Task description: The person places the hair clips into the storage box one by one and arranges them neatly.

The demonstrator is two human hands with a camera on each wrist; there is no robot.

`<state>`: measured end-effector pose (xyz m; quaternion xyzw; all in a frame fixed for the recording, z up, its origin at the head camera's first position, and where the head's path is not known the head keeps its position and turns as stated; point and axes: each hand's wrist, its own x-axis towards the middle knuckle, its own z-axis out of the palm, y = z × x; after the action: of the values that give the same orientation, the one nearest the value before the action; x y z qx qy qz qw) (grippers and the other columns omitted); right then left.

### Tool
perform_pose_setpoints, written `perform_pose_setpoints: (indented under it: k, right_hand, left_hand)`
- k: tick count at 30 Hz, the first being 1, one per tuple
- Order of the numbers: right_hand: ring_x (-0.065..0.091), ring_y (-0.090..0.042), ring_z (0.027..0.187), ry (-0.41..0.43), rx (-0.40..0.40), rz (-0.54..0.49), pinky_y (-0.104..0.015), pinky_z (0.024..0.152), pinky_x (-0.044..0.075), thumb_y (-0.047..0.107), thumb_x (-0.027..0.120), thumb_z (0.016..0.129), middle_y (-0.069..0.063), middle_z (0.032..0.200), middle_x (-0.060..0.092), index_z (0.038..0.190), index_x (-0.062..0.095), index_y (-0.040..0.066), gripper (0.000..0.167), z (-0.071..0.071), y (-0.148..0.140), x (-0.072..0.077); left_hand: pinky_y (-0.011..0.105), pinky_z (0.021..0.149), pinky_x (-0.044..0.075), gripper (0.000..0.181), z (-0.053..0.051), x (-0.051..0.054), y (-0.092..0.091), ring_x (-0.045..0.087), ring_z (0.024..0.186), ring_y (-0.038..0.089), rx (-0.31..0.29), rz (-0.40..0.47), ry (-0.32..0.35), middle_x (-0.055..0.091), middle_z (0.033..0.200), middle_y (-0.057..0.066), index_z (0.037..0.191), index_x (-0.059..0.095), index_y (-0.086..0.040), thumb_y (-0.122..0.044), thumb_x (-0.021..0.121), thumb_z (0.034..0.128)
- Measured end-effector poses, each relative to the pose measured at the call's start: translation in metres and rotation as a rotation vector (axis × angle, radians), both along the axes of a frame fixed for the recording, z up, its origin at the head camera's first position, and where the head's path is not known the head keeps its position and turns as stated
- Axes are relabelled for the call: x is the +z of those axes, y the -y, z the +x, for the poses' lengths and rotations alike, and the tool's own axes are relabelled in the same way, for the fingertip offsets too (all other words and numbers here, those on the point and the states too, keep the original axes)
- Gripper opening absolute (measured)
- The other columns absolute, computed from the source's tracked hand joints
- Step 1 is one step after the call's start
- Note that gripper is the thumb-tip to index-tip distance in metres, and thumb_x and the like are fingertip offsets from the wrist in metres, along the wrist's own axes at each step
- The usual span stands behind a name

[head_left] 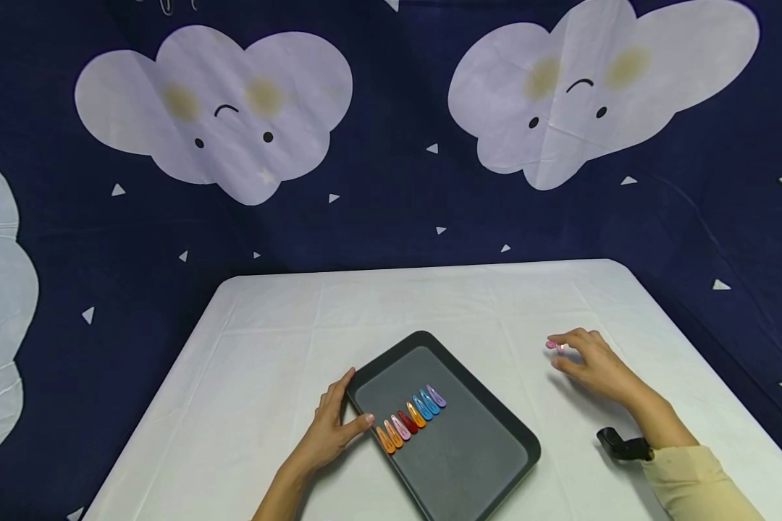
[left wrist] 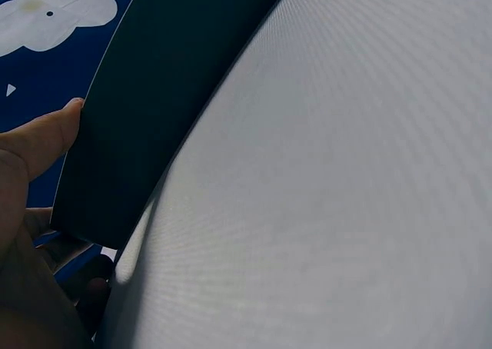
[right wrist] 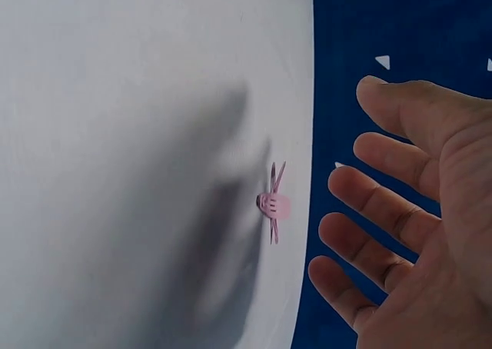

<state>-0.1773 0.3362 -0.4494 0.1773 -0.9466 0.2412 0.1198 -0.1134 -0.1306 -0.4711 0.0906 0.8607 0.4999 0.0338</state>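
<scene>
Holding the dark grey baking tray (head_left: 478, 441) at its left corner, my left hand (head_left: 329, 427) is hooking its thumb over the rim while its fingers are lying along the outside; that grip is closing around the tray edge. Inside the tray, eight snap hair clips are lying side by side in a slanting row: two orange clips (head_left: 389, 437) are starting it beside the left rim, then a pink clip (head_left: 400, 427), a red clip (head_left: 407, 422), another orange clip (head_left: 415, 414), two blue clips (head_left: 426, 404) and a purple clip (head_left: 436, 396). Well to the right of the tray, my right hand (head_left: 593, 364) is hovering over the table (head_left: 287, 347), its grip standing wide with fingers loosely spread and holding nothing. Near its fingertips, a small pink hair accessory (right wrist: 273, 204) with thin crossing prongs is resting on the white cloth; I am not managing to tell whether it is one piece or two. Behind the table, a navy backdrop (head_left: 391, 217) is showing white clouds and small triangles.
</scene>
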Motion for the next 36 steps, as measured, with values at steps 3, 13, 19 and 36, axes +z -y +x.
perform_pose_setpoints:
  k: [3,13,19,36]
  right_hand:
    - [0.046,-0.027,0.098,0.053,-0.020,-0.001,-0.037,0.079,0.034,0.019,0.071,0.083,-0.015,0.110,0.060,0.118,0.062,0.004,0.040,-0.002,-0.004,0.001]
    - [0.045,-0.030,0.099,0.113,-0.050,0.012,-0.040,0.080,0.035,0.021,0.071,0.083,-0.019,0.112,0.058,0.119,0.062,0.003,0.041,-0.006,-0.013,-0.003]
    - [0.046,-0.032,0.101,0.122,-0.045,-0.007,-0.041,0.081,0.035,0.020,0.071,0.082,-0.021,0.114,0.058,0.119,0.062,0.002,0.042,-0.010,-0.015,-0.005]
    - [0.046,-0.035,0.103,0.164,-0.022,0.011,-0.044,0.086,0.035,0.020,0.071,0.082,-0.025,0.120,0.058,0.121,0.059,0.000,0.046,-0.024,-0.009,-0.005]
  left_hand:
    - [0.064,0.105,0.015,0.087,0.000,0.000,0.000,0.030,0.133,0.029,0.000,0.001,0.001,0.037,0.147,0.013,0.150,0.024,-0.014,-0.033,0.073,0.0805]
    - [0.063,0.104,0.017,0.087,-0.001,-0.002,0.001,0.031,0.131,0.028,-0.005,-0.011,-0.022,0.038,0.146,0.011,0.150,0.025,-0.015,-0.034,0.073,0.0804]
    - [0.064,0.105,0.016,0.087,0.000,-0.002,0.001,0.030,0.132,0.029,-0.005,-0.009,-0.013,0.037,0.147,0.011,0.150,0.024,-0.015,-0.034,0.073,0.0806]
    - [0.063,0.105,0.015,0.086,0.000,-0.001,0.000,0.030,0.133,0.029,0.004,-0.002,-0.005,0.037,0.147,0.012,0.150,0.025,-0.015,-0.031,0.073,0.0807]
